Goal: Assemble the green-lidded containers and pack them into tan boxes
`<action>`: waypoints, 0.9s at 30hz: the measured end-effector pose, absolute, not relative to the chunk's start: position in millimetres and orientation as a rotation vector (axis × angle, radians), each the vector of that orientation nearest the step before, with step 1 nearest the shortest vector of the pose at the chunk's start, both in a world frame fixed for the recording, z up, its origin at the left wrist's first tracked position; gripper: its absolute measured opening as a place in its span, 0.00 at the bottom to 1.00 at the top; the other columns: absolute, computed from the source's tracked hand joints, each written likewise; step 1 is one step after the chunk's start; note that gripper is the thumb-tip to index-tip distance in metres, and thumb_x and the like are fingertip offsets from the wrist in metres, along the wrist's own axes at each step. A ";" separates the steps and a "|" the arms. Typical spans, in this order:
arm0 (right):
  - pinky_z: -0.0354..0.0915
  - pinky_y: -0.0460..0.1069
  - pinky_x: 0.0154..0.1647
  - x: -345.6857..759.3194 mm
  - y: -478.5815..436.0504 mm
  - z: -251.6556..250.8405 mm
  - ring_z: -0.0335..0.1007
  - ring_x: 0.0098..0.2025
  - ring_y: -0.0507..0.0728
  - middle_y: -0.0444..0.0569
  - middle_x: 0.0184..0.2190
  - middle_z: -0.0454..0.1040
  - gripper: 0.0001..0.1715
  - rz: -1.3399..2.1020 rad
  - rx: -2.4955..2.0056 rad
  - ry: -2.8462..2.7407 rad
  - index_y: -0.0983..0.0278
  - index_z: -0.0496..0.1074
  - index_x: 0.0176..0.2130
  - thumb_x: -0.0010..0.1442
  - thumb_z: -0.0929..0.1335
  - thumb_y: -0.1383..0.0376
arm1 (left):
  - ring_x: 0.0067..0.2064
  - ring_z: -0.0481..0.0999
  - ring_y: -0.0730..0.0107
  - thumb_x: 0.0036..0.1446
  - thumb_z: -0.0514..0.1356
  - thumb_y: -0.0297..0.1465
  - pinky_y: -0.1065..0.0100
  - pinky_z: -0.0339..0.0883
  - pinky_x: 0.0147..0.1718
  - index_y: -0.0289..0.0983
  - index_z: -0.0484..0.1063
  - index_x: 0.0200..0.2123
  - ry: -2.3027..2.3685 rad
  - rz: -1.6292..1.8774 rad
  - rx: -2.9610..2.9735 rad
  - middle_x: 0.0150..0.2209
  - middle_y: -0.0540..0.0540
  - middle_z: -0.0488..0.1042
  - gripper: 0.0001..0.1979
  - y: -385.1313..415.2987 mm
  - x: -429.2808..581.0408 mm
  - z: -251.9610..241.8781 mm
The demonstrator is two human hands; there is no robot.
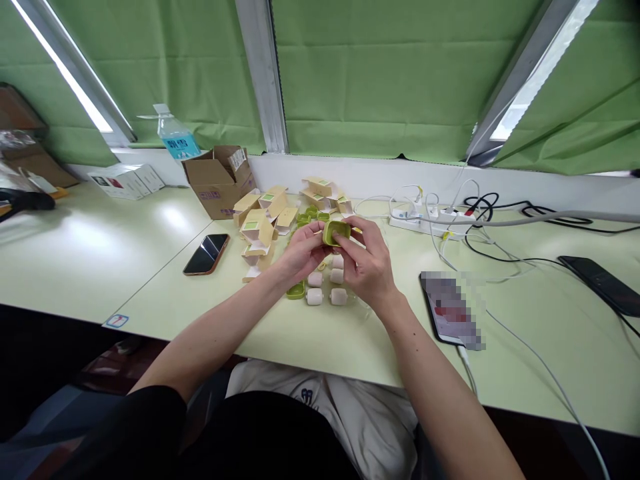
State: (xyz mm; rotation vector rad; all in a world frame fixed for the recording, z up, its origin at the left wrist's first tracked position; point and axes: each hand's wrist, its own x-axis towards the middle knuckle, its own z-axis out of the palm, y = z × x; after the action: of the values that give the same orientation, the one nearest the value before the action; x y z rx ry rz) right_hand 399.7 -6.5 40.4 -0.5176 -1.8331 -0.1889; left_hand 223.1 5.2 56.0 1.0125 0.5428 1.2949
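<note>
Between my two hands, above the middle of the table, is a small olive-green open case (335,233) with rounded corners. My left hand (306,250) grips its left side, fingers closed on it. My right hand (367,257) holds the right side, with a fingertip pressed into the hollow. Below them stand several white rounded pieces (315,297) in two columns. Another green case (296,290) lies left of those pieces, and more green cases (313,213) sit behind my hands. Parts of both rows are hidden by my hands.
Opened small cartons (257,228) pile up left of my hands, near a brown cardboard box (220,183). A dark phone (207,254) lies at left. To the right are a charging phone (445,307), a power strip (430,221) and loose cables.
</note>
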 end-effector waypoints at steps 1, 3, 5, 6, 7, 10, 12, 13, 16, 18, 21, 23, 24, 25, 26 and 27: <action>0.85 0.63 0.59 400.0 -6.3 40.3 0.74 0.66 0.66 0.62 0.62 0.74 0.21 -0.185 -0.521 -1.839 0.57 0.81 0.58 0.76 0.64 0.71 | 0.33 0.79 0.73 0.47 0.82 0.29 0.68 0.77 0.40 0.35 0.79 0.35 0.544 1.292 1.006 0.32 0.49 0.80 0.17 5.5 223.0 55.8; 0.84 0.64 0.60 400.9 -5.7 39.9 0.74 0.67 0.67 0.62 0.62 0.75 0.21 -0.171 -0.527 -1.843 0.57 0.82 0.58 0.76 0.65 0.71 | 0.33 0.78 0.73 0.48 0.81 0.28 0.69 0.76 0.40 0.35 0.80 0.36 0.537 1.273 0.989 0.33 0.49 0.80 0.16 6.0 222.3 55.3; 0.84 0.65 0.60 402.3 -5.2 39.7 0.75 0.67 0.67 0.62 0.63 0.75 0.21 -0.154 -0.540 -1.841 0.57 0.82 0.58 0.77 0.65 0.70 | 0.34 0.78 0.73 0.51 0.80 0.29 0.69 0.75 0.40 0.35 0.81 0.38 0.510 1.236 0.972 0.34 0.48 0.81 0.15 6.1 220.8 55.4; 0.84 0.65 0.60 403.0 -5.1 39.8 0.75 0.66 0.67 0.62 0.63 0.76 0.20 -0.148 -0.545 -1.839 0.57 0.82 0.58 0.77 0.65 0.69 | 0.35 0.78 0.72 0.53 0.80 0.31 0.68 0.75 0.40 0.35 0.82 0.39 0.489 1.216 0.964 0.34 0.48 0.80 0.14 6.0 219.9 55.7; 0.84 0.65 0.60 403.7 -5.2 39.9 0.76 0.66 0.67 0.62 0.62 0.76 0.20 -0.143 -0.547 -1.836 0.57 0.83 0.58 0.77 0.65 0.69 | 0.35 0.78 0.71 0.54 0.80 0.33 0.68 0.75 0.39 0.36 0.82 0.40 0.464 1.198 0.957 0.35 0.47 0.80 0.14 5.8 218.8 56.0; 0.83 0.66 0.61 405.3 -6.0 40.6 0.77 0.65 0.68 0.63 0.62 0.78 0.20 -0.134 -0.549 -1.828 0.58 0.83 0.59 0.77 0.65 0.68 | 0.36 0.77 0.69 0.56 0.80 0.37 0.66 0.74 0.38 0.36 0.83 0.40 0.401 1.171 0.942 0.36 0.48 0.79 0.16 5.4 216.0 56.4; 0.82 0.66 0.61 405.6 -6.4 40.8 0.77 0.65 0.68 0.63 0.62 0.78 0.21 -0.132 -0.560 -1.829 0.57 0.83 0.60 0.77 0.65 0.68 | 0.36 0.77 0.69 0.56 0.81 0.39 0.66 0.74 0.38 0.37 0.82 0.39 0.392 1.160 0.946 0.35 0.48 0.78 0.16 5.2 215.1 56.3; 0.82 0.67 0.61 405.6 -6.4 40.8 0.77 0.65 0.68 0.62 0.62 0.78 0.21 -0.135 -0.564 -1.833 0.57 0.83 0.61 0.77 0.65 0.68 | 0.36 0.76 0.69 0.57 0.81 0.40 0.65 0.73 0.38 0.37 0.82 0.39 0.397 1.155 0.954 0.35 0.48 0.78 0.17 5.0 215.0 56.2; 0.81 0.67 0.62 405.1 -5.5 40.4 0.76 0.65 0.69 0.62 0.63 0.77 0.22 -0.152 -0.560 -1.845 0.56 0.82 0.62 0.77 0.65 0.68 | 0.36 0.76 0.69 0.56 0.81 0.43 0.66 0.73 0.39 0.36 0.82 0.38 0.403 1.154 0.989 0.35 0.47 0.78 0.19 3.6 215.9 57.1; 0.81 0.67 0.62 404.7 -4.6 40.5 0.76 0.65 0.69 0.62 0.63 0.77 0.23 -0.166 -0.554 -1.849 0.56 0.81 0.62 0.76 0.65 0.68 | 0.36 0.75 0.71 0.54 0.83 0.44 0.67 0.73 0.39 0.36 0.83 0.39 0.395 1.164 1.001 0.35 0.48 0.78 0.21 2.1 217.1 58.5; 0.80 0.67 0.61 403.9 -4.4 42.1 0.76 0.64 0.69 0.62 0.63 0.77 0.23 -0.209 -0.571 -1.857 0.56 0.81 0.62 0.75 0.65 0.69 | 0.35 0.76 0.72 0.52 0.84 0.44 0.68 0.75 0.41 0.36 0.85 0.40 0.392 1.181 0.994 0.35 0.48 0.79 0.22 0.4 218.8 60.4; 0.81 0.67 0.59 403.5 -5.5 43.8 0.77 0.62 0.69 0.61 0.61 0.78 0.23 -0.257 -0.609 -1.861 0.56 0.82 0.60 0.75 0.65 0.69 | 0.36 0.77 0.73 0.50 0.85 0.43 0.68 0.75 0.41 0.35 0.85 0.39 0.397 1.191 0.985 0.35 0.47 0.80 0.22 0.3 219.4 61.0; 0.81 0.67 0.58 403.3 -6.3 44.7 0.77 0.61 0.69 0.61 0.61 0.79 0.22 -0.282 -0.632 -1.862 0.56 0.83 0.59 0.75 0.65 0.69 | 0.35 0.77 0.72 0.49 0.85 0.43 0.68 0.75 0.41 0.35 0.85 0.38 0.400 1.195 0.983 0.35 0.47 0.80 0.22 0.6 219.6 61.0; 0.80 0.67 0.58 403.2 -7.1 45.5 0.77 0.61 0.70 0.60 0.60 0.80 0.22 -0.305 -0.653 -1.861 0.56 0.83 0.58 0.75 0.65 0.70 | 0.35 0.77 0.72 0.48 0.85 0.43 0.68 0.75 0.40 0.35 0.85 0.38 0.403 1.199 0.982 0.35 0.47 0.80 0.22 1.0 219.6 60.8; 0.80 0.67 0.57 403.2 -7.8 46.1 0.77 0.60 0.70 0.60 0.60 0.80 0.21 -0.324 -0.667 -1.857 0.57 0.84 0.57 0.74 0.66 0.70 | 0.35 0.77 0.72 0.48 0.85 0.43 0.68 0.75 0.40 0.35 0.85 0.37 0.406 1.202 0.984 0.35 0.47 0.80 0.22 1.5 219.5 60.5; 0.80 0.67 0.57 403.2 -8.5 46.5 0.76 0.60 0.70 0.61 0.60 0.80 0.21 -0.338 -0.672 -1.851 0.58 0.85 0.56 0.74 0.66 0.71 | 0.35 0.77 0.72 0.48 0.85 0.43 0.68 0.75 0.40 0.35 0.86 0.37 0.408 1.203 0.986 0.35 0.47 0.81 0.22 2.0 219.3 60.1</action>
State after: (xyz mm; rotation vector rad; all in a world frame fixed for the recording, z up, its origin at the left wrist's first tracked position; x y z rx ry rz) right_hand 403.2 -8.5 46.5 -0.6720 -1.8510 -0.3383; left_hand 219.3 2.0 60.1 0.9864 0.4080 1.2031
